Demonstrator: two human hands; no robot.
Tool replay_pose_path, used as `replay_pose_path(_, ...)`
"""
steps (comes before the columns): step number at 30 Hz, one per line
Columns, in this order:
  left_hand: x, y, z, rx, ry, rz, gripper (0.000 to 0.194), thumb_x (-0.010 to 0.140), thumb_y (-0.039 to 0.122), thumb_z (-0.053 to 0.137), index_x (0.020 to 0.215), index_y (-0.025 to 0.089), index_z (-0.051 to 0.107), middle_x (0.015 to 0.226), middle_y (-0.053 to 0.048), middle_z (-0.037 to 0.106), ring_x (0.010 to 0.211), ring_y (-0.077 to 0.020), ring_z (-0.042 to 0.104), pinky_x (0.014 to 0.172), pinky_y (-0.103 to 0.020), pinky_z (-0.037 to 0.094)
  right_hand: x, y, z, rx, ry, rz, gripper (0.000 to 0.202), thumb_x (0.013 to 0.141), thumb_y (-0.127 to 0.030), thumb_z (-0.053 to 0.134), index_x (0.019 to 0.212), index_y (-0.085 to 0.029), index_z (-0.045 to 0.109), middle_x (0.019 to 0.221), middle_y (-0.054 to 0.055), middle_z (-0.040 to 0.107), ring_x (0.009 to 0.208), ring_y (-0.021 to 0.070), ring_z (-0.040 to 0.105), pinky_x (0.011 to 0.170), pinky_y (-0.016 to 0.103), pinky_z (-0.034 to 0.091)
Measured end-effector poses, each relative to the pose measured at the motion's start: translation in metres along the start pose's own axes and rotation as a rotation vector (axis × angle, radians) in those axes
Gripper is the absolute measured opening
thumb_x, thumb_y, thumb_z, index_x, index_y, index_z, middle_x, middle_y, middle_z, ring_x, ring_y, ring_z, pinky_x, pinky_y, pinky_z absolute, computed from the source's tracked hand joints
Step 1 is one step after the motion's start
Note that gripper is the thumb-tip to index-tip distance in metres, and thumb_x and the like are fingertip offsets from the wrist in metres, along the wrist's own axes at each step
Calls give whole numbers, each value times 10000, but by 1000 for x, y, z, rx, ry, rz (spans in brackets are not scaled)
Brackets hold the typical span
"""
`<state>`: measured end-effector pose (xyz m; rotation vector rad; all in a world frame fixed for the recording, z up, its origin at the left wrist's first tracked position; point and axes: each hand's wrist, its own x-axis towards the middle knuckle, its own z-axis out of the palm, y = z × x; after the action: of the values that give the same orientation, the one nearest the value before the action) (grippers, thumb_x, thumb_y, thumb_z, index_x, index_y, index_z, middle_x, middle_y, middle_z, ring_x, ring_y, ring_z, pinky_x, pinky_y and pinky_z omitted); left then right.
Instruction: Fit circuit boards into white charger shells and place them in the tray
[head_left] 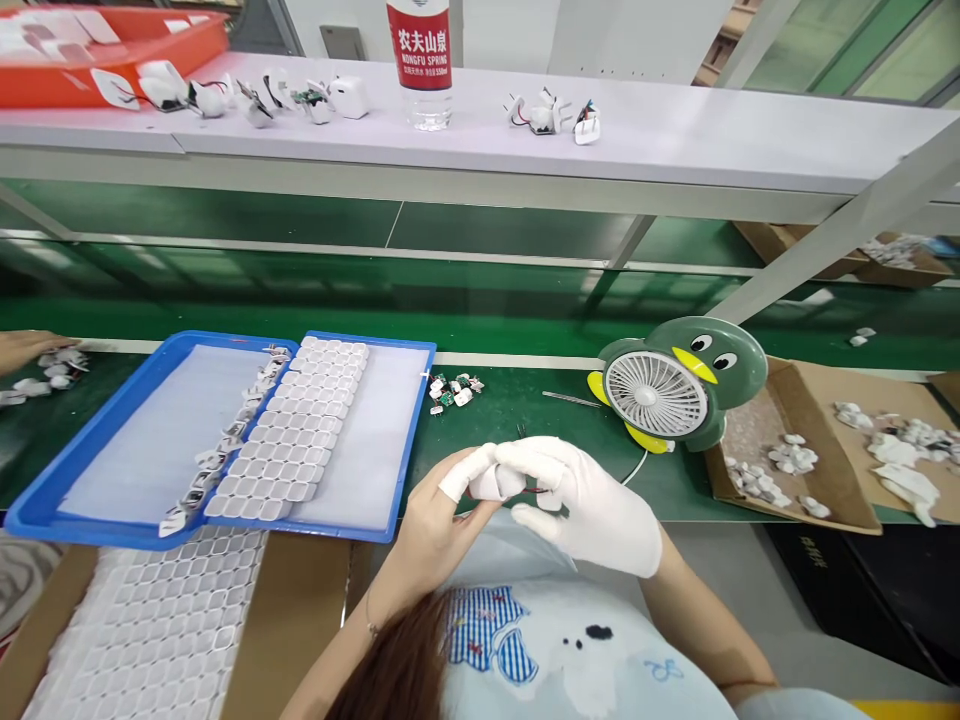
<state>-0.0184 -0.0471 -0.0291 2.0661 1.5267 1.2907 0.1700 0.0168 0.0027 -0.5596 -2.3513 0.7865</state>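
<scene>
- While the left hand (433,525) grips a small white plastic housing (495,484), the gloved right hand (592,500) holds its wired side.
- Penguin-shaped fan (671,388), beside a cardboard tray (838,482).

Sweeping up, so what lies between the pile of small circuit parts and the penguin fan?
Head view: a thin grey tool on the green bench; dark prongs show nearer the front.

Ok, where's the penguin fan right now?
In the head view, the penguin fan stands right of centre on the green bench, beyond the gloved right hand, between the thin metal tool and the cardboard tray.
</scene>
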Motion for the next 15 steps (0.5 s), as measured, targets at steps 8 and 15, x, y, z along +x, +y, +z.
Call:
replay_pose_path(8,-2,-6,-6,94,17,-90,388,819,193,679,1186,203,549,1095,-86,683,955,-204,675,819,-304,563,-3,8,14,75,186,83,290,879,-179,582,1144,-295,596,1031,67,626,924,182,625,816,342,536)
replay_pose_path(15,-6,-12,-5,129,90,-118,400,802,202,709,1169,187,551,1054,-78,688,893,-186,676,756,-284,568,-8,8,13,776,237,316,602,832,-232,679,1364,-336,416,1108,83,694,791,144,640,642,290,538)
